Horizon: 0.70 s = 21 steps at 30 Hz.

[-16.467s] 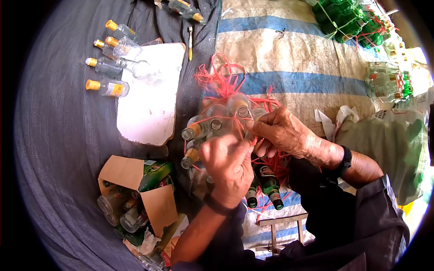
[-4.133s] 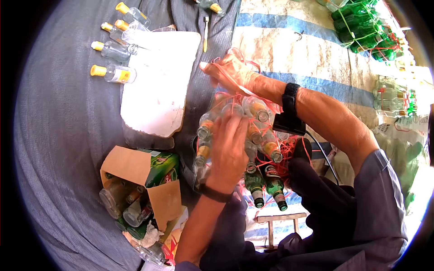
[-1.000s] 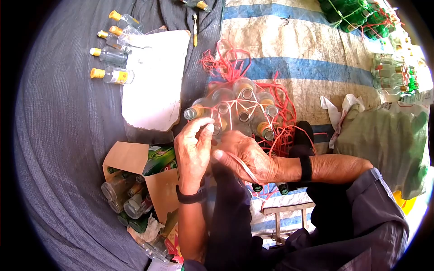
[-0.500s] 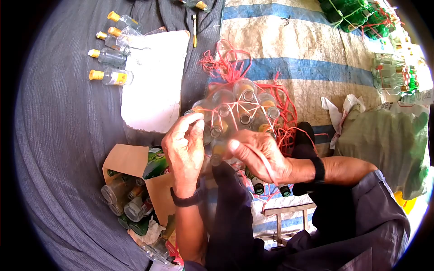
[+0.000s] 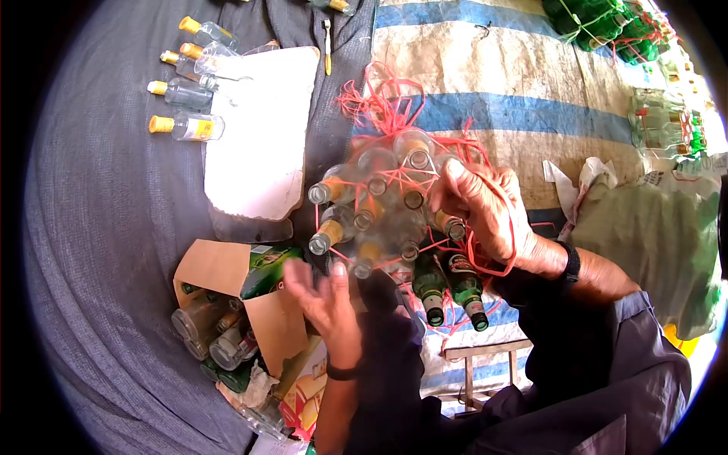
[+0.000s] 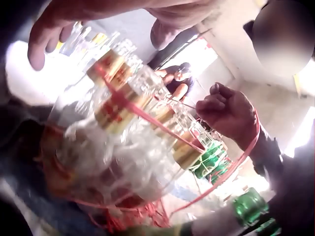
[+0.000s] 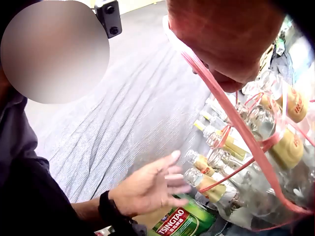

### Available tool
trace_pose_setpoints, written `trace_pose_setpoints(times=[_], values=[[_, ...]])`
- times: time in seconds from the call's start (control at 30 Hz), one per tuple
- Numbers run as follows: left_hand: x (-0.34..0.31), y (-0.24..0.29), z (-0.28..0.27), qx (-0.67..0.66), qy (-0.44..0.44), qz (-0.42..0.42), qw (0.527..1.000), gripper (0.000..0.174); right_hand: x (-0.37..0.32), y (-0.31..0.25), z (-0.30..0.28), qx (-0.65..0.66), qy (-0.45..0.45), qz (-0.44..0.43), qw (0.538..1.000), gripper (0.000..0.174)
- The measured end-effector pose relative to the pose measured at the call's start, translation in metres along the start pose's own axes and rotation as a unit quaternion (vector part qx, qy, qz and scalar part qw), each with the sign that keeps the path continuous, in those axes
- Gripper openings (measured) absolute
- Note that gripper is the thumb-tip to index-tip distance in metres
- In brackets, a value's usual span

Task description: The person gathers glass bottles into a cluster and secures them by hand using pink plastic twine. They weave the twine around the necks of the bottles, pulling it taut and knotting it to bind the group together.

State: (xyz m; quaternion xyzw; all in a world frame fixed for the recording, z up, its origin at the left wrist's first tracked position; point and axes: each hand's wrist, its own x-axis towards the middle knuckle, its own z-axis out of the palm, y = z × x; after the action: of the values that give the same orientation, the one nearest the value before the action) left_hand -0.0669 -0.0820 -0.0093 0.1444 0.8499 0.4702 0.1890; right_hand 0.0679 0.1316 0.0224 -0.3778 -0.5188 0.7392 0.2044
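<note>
A cluster of clear glass bottles [image 5: 369,211] stands with necks up, red and pale twine [image 5: 394,180] crossing between the necks. The right hand [image 5: 489,208] is over the cluster's right side, its fingers curled round the red twine, which loops over the hand and wrist. In the left wrist view the same right hand [image 6: 229,114] has the strand trailing down from it. Just below the cluster's near left edge, the left hand [image 5: 326,302] is blurred, fingers spread, holding nothing. The right wrist view shows that left hand [image 7: 152,187] beside the bottle necks, its fingers spread.
Two green bottles [image 5: 447,284] lie at the cluster's near side. A carton of bottles [image 5: 277,330] is at lower left, a white board [image 5: 258,144] and capped bottles [image 5: 199,127] at upper left. Tied green bottles [image 5: 588,19] lie at upper right. Another person [image 6: 179,81] is in the background.
The right hand has moved up and to the right with the twine, from the near side of the bottles. The left hand has dropped away from the left bottles, its fingers spreading.
</note>
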Motion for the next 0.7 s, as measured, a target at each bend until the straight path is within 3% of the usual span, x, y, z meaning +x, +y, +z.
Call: trace_pose_setpoints(times=[0.03, 0.07, 0.13, 0.17, 0.23, 0.33, 0.43, 0.53, 0.57, 0.7], values=[[-0.005, -0.007, 0.000, -0.114, -0.036, -0.118, 0.986, 0.083, 0.003, -0.001, -0.003, -0.023, 0.003, -0.014, 1.000, 0.055], [-0.009, -0.011, 0.000, -0.142, -0.095, -0.136, 0.976, 0.085, 0.005, -0.003, -0.004, -0.046, 0.005, -0.028, 0.999, 0.055], [-0.015, -0.006, 0.012, -0.217, -0.145, -0.250, 0.932, 0.084, 0.009, -0.003, -0.003, -0.005, 0.020, -0.021, 1.000, 0.055], [-0.013, -0.006, 0.020, -0.218, -0.146, -0.249, 0.932, 0.084, 0.010, -0.006, -0.003, 0.008, 0.015, -0.018, 1.000, 0.054], [-0.007, -0.016, 0.038, -0.232, -0.146, -0.121, 0.954, 0.081, 0.010, -0.013, -0.003, 0.021, 0.002, -0.006, 1.000, 0.054], [-0.005, -0.034, 0.055, -0.151, -0.091, -0.083, 0.981, 0.077, 0.016, -0.015, -0.003, 0.000, 0.038, -0.010, 0.999, 0.054], [0.005, -0.018, 0.047, -0.233, -0.136, -0.100, 0.958, 0.075, 0.030, -0.022, -0.019, 0.032, 0.041, 0.010, 0.999, 0.054], [0.028, -0.028, 0.047, -0.255, -0.122, -0.103, 0.954, 0.078, 0.039, -0.025, -0.029, 0.048, 0.034, 0.011, 0.998, 0.053], [0.046, -0.005, 0.040, -0.215, -0.183, -0.080, 0.956, 0.078, 0.041, -0.023, -0.034, 0.051, 0.035, -0.014, 0.998, 0.053], [0.113, 0.015, 0.041, -0.142, -0.269, -0.054, 0.951, 0.076, 0.042, -0.014, -0.058, 0.124, 0.056, -0.061, 0.989, 0.051]])
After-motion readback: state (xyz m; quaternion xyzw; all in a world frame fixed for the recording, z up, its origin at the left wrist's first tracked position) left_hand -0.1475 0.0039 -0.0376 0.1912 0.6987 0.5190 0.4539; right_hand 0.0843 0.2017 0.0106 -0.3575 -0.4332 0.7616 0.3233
